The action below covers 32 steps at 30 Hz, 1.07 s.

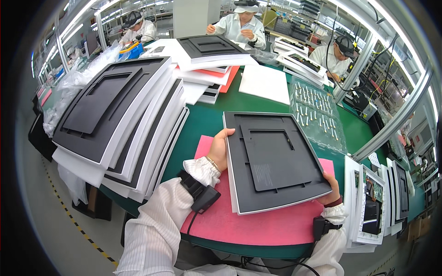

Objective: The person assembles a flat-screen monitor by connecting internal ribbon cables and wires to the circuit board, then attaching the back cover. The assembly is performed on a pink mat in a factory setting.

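Observation:
Between my hands is a black back panel with a white rim, tilted above the pink foam mat. My left hand grips its left edge, thumb on the black face and the other fingers hidden. Around the lower right corner my right hand is closed, its fingertips mostly under the panel. The black face has a raised plate with a square recess and a small block of print. To my left stands a tall stack of similar black panels with white sheets between them.
More panels lie at the far side beside a white foam sheet. A clear tray holds several small white parts. Opened units with circuit boards stand at right by a metal post. Co-workers sit across the table.

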Available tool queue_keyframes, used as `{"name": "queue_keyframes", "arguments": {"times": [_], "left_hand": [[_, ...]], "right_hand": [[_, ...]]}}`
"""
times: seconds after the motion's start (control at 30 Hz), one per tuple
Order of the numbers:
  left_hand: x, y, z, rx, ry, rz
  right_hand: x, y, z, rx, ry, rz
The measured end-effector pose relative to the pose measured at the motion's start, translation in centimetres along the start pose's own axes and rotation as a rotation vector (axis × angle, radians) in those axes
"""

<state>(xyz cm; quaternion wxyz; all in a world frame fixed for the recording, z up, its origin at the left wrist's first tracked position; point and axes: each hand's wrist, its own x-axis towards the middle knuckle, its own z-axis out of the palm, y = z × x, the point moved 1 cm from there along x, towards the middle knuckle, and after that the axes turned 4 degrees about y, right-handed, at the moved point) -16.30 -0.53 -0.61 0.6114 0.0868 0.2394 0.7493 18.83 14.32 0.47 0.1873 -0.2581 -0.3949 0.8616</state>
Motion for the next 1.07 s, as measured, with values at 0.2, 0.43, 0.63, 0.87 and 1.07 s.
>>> {"name": "queue_keyframes", "arguments": {"times": [0.2,0.43,0.63,0.87,1.07], "left_hand": [[0.1,0.3,-0.7,0.022,-0.037,0.021],[-0.1,0.1,0.6,0.007,-0.108,0.114],[-0.5,0.1,1.5,0.029,-0.210,0.156],[0.8,-0.6,0.3,0.099,-0.193,0.045],[0.6,-0.6,-0.2,0.349,-0.144,-0.043]], "right_hand": [[0.0,0.0,1.4,-0.074,-0.020,-0.059],[-0.3,0.4,1.9,0.049,0.098,-0.208],[-0.8,0.0,1.5,0.135,0.034,-0.290],[-1.4,-3.1,6.8,0.224,0.188,-0.481],[0.9,-8.5,10.4,-0.095,0.208,-0.719]]}}
